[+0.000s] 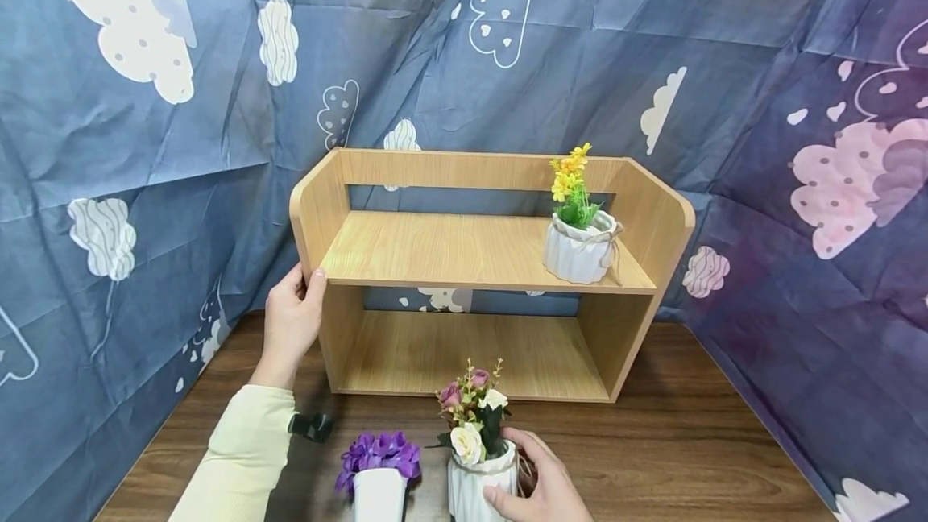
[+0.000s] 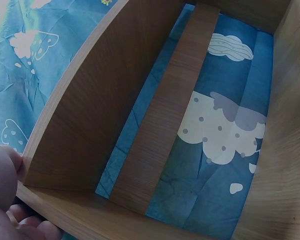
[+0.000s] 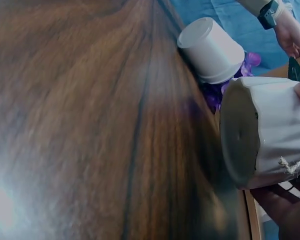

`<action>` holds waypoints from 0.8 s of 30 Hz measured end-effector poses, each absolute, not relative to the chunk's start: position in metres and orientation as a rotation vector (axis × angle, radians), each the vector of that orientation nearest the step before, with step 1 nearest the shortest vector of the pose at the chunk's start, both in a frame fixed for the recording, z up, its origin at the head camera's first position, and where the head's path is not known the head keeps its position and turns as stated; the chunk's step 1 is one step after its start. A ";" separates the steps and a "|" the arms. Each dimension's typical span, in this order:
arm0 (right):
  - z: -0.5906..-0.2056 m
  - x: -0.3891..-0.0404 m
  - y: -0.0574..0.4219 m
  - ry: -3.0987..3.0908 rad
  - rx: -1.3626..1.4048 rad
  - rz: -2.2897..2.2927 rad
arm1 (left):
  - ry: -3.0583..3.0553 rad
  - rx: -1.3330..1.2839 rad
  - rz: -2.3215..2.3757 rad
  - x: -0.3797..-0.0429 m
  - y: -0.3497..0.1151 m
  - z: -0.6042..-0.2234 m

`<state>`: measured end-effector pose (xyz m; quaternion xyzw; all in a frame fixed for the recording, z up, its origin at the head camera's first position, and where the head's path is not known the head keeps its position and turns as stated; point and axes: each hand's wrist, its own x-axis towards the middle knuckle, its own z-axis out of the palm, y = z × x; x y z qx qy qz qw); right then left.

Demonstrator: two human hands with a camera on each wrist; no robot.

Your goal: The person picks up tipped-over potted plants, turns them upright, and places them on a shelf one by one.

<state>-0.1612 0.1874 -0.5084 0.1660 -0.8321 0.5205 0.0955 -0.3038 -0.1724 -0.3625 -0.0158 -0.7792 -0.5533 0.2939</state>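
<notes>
My left hand (image 1: 290, 312) grips the front edge of the left side panel of a two-tier wooden shelf (image 1: 428, 244). In the left wrist view, its thumb and fingers lie at the panel edge (image 2: 45, 122). My right hand (image 1: 540, 482) holds a white ribbed flowerpot (image 1: 474, 490) with pink and cream artificial roses (image 1: 467, 441). The right wrist view shows this pot's round base (image 3: 237, 132), with fingers around its side. Just left of it, a smooth white pot (image 3: 212, 50) with purple flowers (image 1: 380, 453) lies on its side.
On the upper tier, at the right, stands a white pot (image 1: 576, 252) with yellow flowers (image 1: 570, 176) and a twine bow. The shelf stands on a dark wooden table (image 1: 689, 441). Blue cloth (image 1: 507, 87) with clouds hangs behind and at both sides. A black band (image 1: 312, 427) is at my left wrist.
</notes>
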 end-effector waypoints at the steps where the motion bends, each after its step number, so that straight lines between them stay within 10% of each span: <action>1: -0.510 -0.161 0.188 -2.455 0.509 1.481 | -2.074 -0.043 -1.472 -0.304 -0.173 -0.362; 24: -0.527 -0.173 0.212 -2.412 0.944 1.209 | -2.081 -0.029 -1.462 -0.305 -0.172 -0.363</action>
